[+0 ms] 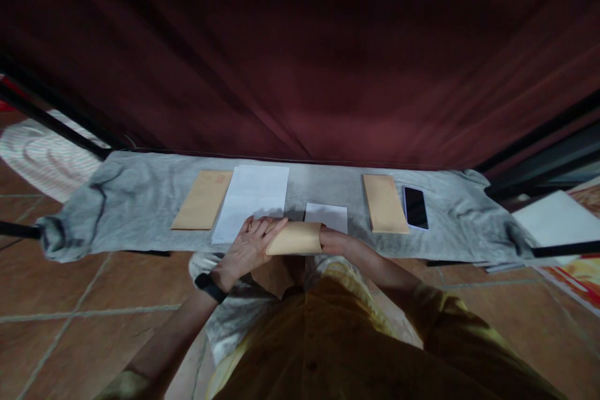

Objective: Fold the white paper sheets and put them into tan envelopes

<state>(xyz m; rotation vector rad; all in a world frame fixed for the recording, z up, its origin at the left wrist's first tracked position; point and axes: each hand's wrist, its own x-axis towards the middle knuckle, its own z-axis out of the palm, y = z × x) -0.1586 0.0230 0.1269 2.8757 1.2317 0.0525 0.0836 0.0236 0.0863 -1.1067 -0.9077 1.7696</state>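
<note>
A brown paper envelope (299, 238) lies crosswise at the near edge of the cloth-covered surface, its body bulging. My left hand (249, 247) rests over its left end, the fingers laid across the paper and the thumb along the top, holding it. From the right, my right hand (332, 241) reaches into the envelope's open end; its fingers are hidden inside. Under and beyond my left hand are white paper sheets (257, 190). Just behind the envelope is a smaller white paper (334, 215), partly covered by it.
Brown envelopes lie to the left (202, 200) and right (385, 203) on the grey cloth (135, 200). A phone (416, 207) sits beside the right one. A dark red curtain (300, 75) hangs behind, between dark metal bars. White sheets (557, 219) are at far right.
</note>
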